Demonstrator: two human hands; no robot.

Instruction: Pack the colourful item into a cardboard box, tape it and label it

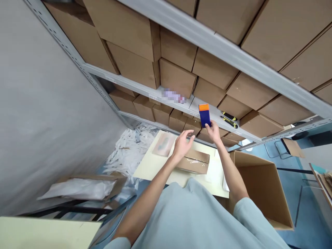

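My right hand (213,131) is closed around the lower end of a small blue box with an orange top (204,115), held upright at the edge of the metal shelf (192,103). My left hand (183,143) hovers open just left of it, fingers spread, above a small taped cardboard box (194,161) that lies on a pale table top (150,165). A flat clear packet (164,144) lies on the table to the left of that hand.
Cardboard boxes (176,77) fill the shelves. Two yellow-and-black utility knives (229,119) lie on the shelf edge to the right. An open large carton (261,186) stands on the floor at right. White packing scraps (129,150) are heaped at left.
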